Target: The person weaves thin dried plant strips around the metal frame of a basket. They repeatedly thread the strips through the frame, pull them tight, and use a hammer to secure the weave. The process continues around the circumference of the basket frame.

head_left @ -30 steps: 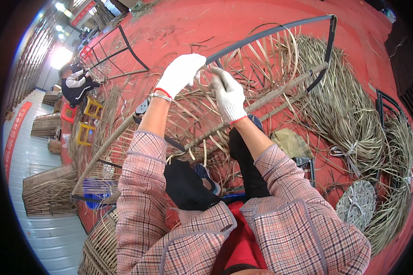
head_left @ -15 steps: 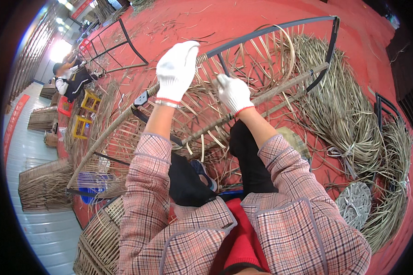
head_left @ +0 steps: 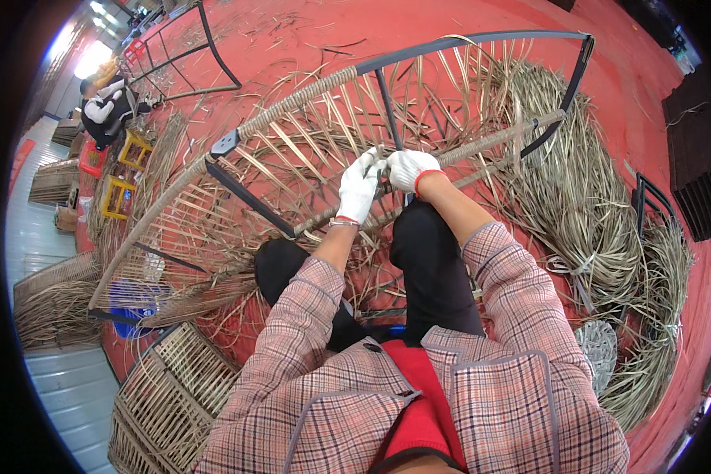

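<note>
A large bundle of dry strands (head_left: pixel 584 186) fills the right side of the frame, its upper part showing beside and behind the right end of the dark metal frame (head_left: pixel 474 39). Below it lies a round grey pad (head_left: pixel 598 355), and a dark stack (head_left: pixel 695 158) stands at the far right edge. In the upper left, a seated person (head_left: pixel 107 114) is near a second metal frame (head_left: pixel 183 57) and yellow crates (head_left: pixel 118 197). At lower left, a blue basin (head_left: pixel 126 300) shows beneath the metal frame's left end, just above a slatted woven panel (head_left: pixel 174 395). Loose strands litter the red floor, and the wearer's black-clad knees (head_left: pixel 423 245) come up just under the hands. The metal frame spans the picture from lower left to upper right, its upper rail part wrapped, part bare. The gloved left hand (head_left: pixel 361 188) and right hand (head_left: pixel 412 170) meet at the centre, over its wrapped lower rail (head_left: pixel 490 146) and the lower end of a dark crossbar (head_left: pixel 388 107). Their fingers are curled close together; whether they clamp a strand or the rail I cannot tell.
</note>
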Demonstrator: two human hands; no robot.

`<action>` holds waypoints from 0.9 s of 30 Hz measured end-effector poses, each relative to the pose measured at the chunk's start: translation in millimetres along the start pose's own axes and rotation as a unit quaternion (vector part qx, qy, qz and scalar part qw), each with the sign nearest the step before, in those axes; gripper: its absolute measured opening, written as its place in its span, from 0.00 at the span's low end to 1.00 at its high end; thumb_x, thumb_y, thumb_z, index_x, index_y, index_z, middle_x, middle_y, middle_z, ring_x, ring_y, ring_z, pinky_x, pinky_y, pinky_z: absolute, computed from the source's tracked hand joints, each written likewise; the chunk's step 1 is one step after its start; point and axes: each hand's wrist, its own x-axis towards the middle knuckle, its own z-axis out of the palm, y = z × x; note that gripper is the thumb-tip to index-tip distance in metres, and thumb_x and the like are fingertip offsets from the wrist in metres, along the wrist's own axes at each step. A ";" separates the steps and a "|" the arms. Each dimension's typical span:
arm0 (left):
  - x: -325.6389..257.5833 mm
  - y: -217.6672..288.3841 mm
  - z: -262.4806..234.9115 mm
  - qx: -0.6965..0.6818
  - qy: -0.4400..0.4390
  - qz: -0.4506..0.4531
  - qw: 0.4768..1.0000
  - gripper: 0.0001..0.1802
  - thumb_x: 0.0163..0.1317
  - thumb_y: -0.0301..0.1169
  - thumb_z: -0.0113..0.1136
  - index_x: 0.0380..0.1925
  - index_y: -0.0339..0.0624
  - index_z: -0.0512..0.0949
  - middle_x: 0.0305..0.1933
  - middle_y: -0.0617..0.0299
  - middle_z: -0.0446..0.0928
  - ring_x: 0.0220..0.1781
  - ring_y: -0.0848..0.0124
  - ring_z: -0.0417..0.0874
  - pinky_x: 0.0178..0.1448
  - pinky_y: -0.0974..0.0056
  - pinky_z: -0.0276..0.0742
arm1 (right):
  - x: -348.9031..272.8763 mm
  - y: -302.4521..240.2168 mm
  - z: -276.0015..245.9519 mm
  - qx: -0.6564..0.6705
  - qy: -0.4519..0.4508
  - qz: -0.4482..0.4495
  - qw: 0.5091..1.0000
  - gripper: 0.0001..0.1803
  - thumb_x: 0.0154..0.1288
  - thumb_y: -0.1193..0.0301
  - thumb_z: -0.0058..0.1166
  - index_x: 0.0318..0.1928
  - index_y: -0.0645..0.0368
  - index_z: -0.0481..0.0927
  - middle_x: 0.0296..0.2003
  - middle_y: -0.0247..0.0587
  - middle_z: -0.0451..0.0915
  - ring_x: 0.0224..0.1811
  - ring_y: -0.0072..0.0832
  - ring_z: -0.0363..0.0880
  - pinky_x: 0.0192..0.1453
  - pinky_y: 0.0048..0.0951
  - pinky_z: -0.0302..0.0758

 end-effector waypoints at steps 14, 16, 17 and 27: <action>45.7 -13.0 -16.3 0.306 -0.045 0.107 0.945 0.10 0.68 0.34 0.64 0.38 0.38 0.87 0.33 0.55 0.85 0.32 0.65 0.84 0.42 0.63 0.78 | -55.1 90.0 73.0 0.250 0.139 0.017 0.958 0.14 0.71 0.60 0.58 0.53 0.46 0.86 0.46 0.43 0.87 0.49 0.43 0.87 0.54 0.41 0.81; 59.9 -17.5 -26.1 0.376 -0.119 0.166 0.904 0.11 0.65 0.25 0.58 0.44 0.41 0.86 0.41 0.54 0.85 0.43 0.58 0.86 0.50 0.58 0.80 | -34.4 90.4 96.1 0.268 0.189 -0.018 0.945 0.18 0.71 0.60 0.58 0.59 0.45 0.82 0.52 0.44 0.85 0.51 0.43 0.86 0.56 0.40 0.81; 65.6 -20.3 -31.1 0.432 -0.139 0.238 0.859 0.13 0.64 0.23 0.57 0.45 0.42 0.86 0.43 0.53 0.85 0.46 0.58 0.85 0.51 0.57 0.81 | -21.3 89.8 102.9 0.308 0.194 -0.018 0.931 0.21 0.70 0.60 0.58 0.61 0.46 0.80 0.53 0.44 0.84 0.52 0.43 0.86 0.56 0.40 0.81; 97.2 -21.1 -39.7 0.368 -0.165 0.025 0.915 0.13 0.74 0.33 0.55 0.46 0.36 0.82 0.35 0.55 0.82 0.36 0.64 0.85 0.45 0.62 0.80 | 78.5 79.0 106.4 0.310 -0.011 0.053 0.949 0.23 0.68 0.51 0.65 0.42 0.60 0.89 0.31 0.51 0.86 0.34 0.39 0.86 0.43 0.39 0.79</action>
